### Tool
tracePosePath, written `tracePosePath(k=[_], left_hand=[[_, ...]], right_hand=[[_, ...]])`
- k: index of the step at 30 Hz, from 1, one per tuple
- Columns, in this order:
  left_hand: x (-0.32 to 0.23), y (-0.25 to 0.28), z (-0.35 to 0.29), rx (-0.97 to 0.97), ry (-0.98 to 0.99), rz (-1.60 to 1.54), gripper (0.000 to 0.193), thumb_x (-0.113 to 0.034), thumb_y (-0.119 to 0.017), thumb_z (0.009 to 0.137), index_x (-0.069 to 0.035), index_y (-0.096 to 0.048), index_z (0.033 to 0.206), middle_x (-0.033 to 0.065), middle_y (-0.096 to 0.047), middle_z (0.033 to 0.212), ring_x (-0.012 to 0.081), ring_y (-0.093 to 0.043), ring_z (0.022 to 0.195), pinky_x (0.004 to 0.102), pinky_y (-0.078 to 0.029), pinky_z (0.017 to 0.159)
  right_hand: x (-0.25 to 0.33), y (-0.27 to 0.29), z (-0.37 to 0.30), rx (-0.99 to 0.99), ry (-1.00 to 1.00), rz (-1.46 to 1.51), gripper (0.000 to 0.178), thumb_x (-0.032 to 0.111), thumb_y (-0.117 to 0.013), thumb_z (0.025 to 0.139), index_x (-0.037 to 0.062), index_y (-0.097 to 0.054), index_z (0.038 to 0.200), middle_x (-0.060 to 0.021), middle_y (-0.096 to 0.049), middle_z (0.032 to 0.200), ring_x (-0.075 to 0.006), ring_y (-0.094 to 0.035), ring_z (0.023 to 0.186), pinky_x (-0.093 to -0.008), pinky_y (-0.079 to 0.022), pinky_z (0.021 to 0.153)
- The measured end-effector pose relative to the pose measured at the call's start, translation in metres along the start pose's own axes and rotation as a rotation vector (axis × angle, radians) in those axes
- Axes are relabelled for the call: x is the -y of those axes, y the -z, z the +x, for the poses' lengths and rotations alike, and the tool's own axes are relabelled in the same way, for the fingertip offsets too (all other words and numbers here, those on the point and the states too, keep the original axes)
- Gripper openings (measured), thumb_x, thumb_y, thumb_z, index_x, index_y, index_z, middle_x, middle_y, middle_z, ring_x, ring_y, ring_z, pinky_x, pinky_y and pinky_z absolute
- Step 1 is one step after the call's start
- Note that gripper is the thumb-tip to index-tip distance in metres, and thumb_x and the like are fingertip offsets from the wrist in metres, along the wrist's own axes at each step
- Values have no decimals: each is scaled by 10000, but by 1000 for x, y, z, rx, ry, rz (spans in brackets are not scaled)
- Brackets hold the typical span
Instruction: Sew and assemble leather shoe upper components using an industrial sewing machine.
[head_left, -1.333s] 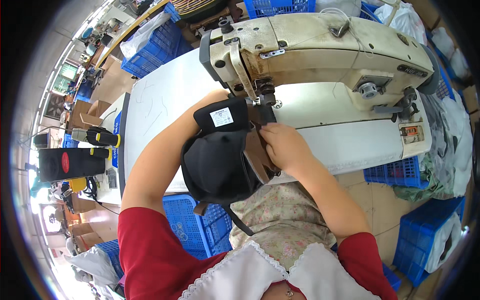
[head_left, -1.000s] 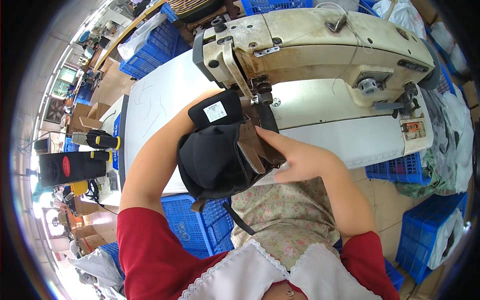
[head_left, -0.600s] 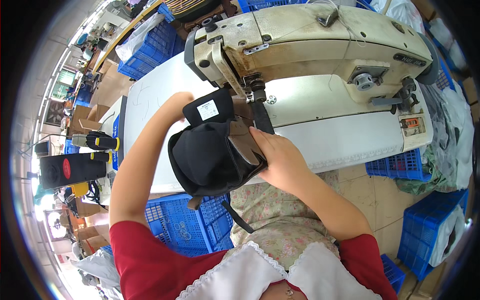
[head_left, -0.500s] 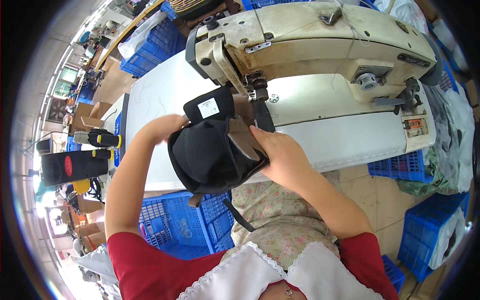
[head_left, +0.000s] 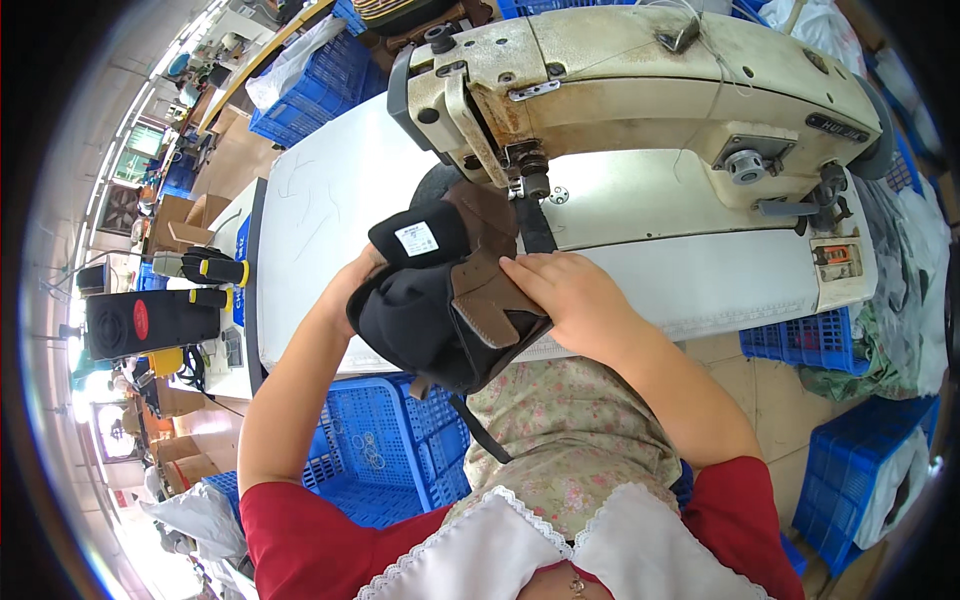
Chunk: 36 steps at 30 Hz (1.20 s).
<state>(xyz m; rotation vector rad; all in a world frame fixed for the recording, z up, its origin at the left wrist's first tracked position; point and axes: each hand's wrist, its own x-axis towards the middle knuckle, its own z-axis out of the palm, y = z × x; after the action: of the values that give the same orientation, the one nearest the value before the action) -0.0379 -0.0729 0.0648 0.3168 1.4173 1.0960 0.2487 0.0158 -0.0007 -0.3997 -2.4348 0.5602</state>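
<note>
Over the near edge of the white counter (head_left: 320, 200), near the sewing machine (head_left: 640, 110): one black cloth piece (head_left: 412, 318) with brown panels (head_left: 483, 308), likely light, soft and apt to fold, best held by the stiffer-looking brown edge. Right hand (head_left: 575, 295): fingers together at that edge, thumb hidden, pinch uncertain. Left hand (head_left: 357, 282): at the piece's left side, fingers mostly hidden, closure indeterminable.

Light was bright, window (head_left: 146, 139) glowing far left, left rim washed out. Soft sheen lay on bench (head_left: 310, 250). Fisheye bowed edges; corners fell black. Centre looked sharp.
</note>
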Motion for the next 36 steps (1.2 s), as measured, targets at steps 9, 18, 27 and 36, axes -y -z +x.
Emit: tracePosePath(k=[9, 18, 27, 36], left_hand=[[-35, -7, -18, -326, -171, 1174, 339, -260, -522, 993, -4, -649, 1175, 117, -704, 1043, 170, -674, 920, 313, -521, 766], [2, -161, -112, 166, -847, 1993, 651, -400, -730, 754, 119, -599, 1123, 259, -621, 1197, 375, -628, 1066, 409, -486, 948], [38, -129, -74, -194, -929, 2680, 538, -231, -584, 822, 12, -540, 1300, 171, -562, 1330, 308, -499, 1276, 496, -317, 1124], [87, -119, -44, -740, -1091, 2596, 422, -195, -552, 802, 49, -637, 1136, 230, -641, 1204, 330, -576, 1199, 439, -361, 1108]], right_hand=[[4, -1, 5, 142, 7, -54, 606, -19, -583, 763, -34, -479, 1360, -205, -581, 1255, -337, -562, 1180, -425, -422, 1011], [6, -17, 5, 284, 6, -133, 607, 19, -581, 796, -41, -447, 1386, -224, -559, 1297, -343, -551, 1195, -463, -421, 997], [5, -30, 16, 200, -79, -74, 550, 57, -588, 811, -59, -475, 1336, -201, -611, 1212, -313, -606, 1116, -442, -485, 900], [13, -45, 18, 99, -102, -137, 471, 71, -638, 775, -71, -555, 1216, -186, -659, 1105, -293, -643, 1047, -425, -513, 823]])
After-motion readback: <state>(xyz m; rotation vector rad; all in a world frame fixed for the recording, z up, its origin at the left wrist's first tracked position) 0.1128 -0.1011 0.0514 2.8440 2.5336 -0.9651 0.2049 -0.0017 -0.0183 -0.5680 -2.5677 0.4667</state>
